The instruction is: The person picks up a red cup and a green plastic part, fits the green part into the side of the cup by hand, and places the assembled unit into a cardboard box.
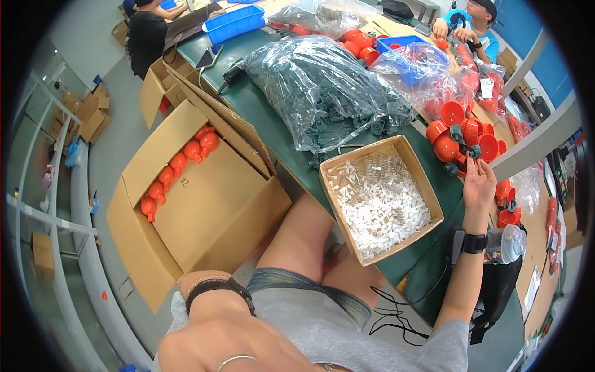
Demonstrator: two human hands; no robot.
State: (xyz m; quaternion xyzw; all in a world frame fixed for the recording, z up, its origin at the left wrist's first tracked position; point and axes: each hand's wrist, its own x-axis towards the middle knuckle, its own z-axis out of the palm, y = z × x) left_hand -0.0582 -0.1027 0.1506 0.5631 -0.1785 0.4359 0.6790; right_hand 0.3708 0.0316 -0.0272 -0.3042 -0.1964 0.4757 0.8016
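My right hand [478, 186] reaches out over the green table [273, 118], palm toward me, a black watch on its wrist. Its fingertips close on a red cup [463, 166] at the edge of a cluster of red plastic cups fitted with dark green pieces [462, 133]. My left hand [211, 344] is at the bottom of the view, very close to the camera. It has a ring and a dark wristband, and its fingers are hidden. Between the hands, an open cardboard box of small white parts [378, 198] overhangs the table edge above my lap.
A clear bag of dark green plastic parts [322, 87] lies behind the white-parts box. A big open carton [204, 211] on the floor at my left holds a row of red bulb-shaped pieces [176, 164]. Blue bins [234, 22] and two other people sit at the far end.
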